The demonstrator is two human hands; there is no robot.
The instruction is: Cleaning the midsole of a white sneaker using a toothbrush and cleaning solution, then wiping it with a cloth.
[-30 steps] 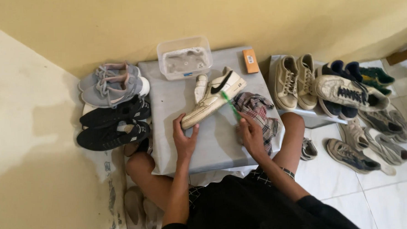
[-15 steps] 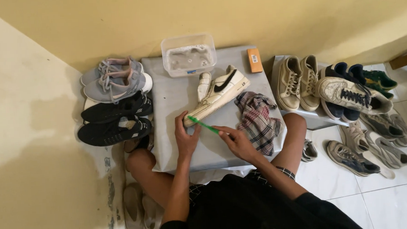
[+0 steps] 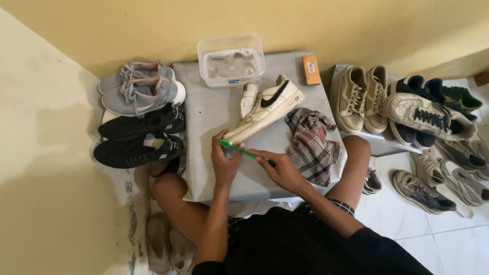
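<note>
Green brush in right hand — at white sneaker toe

At frame centre, the white sneaker looks like smooth, scuffed leather with a glossy black side mark. The green toothbrush is shiny plastic. Right of it lies a soft checked cloth. The table wears a matt grey cover; the tub at upper centre is clear plastic. The black shoes at left look knitted.
</note>
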